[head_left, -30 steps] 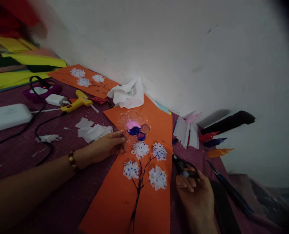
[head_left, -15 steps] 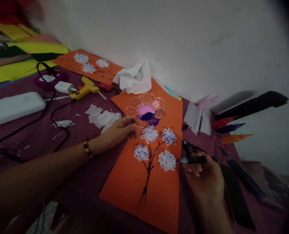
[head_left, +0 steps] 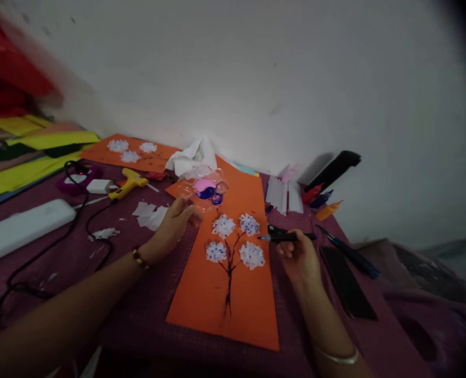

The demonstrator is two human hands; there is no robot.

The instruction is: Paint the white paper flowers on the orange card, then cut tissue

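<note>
My right hand [head_left: 300, 257] grips a black marker-like pen [head_left: 286, 237] with a grey collar and blue tip. The tip points left, just off the paper flowers' right side. On the orange paper [head_left: 252, 310], a dark painted stem branches to several white paper flowers [head_left: 252, 255] dotted with blue. My left hand [head_left: 176, 220] is loosely bent at the paper's left edge, fingers somewhat apart, with nothing visible in it. Just beyond its fingertips lies a clear flower-shaped palette [head_left: 221, 188] holding pink paint [head_left: 204, 185] and dark blue paint [head_left: 207, 193].
A yellow glue gun [head_left: 128, 184], white power strip [head_left: 28, 228] and black cable lie left. White tissue [head_left: 196, 156] and another orange sheet [head_left: 99, 152] are by the wall. At right are scissors [head_left: 276, 231], paint tubes [head_left: 329, 210], a cutter-like tool [head_left: 349, 251] and a black phone-like slab [head_left: 347, 283].
The view has tilted up, showing more wall. My right hand has raised the pen from beside the lower right flower to a level between the two right flowers. My left hand stays near the palette.
</note>
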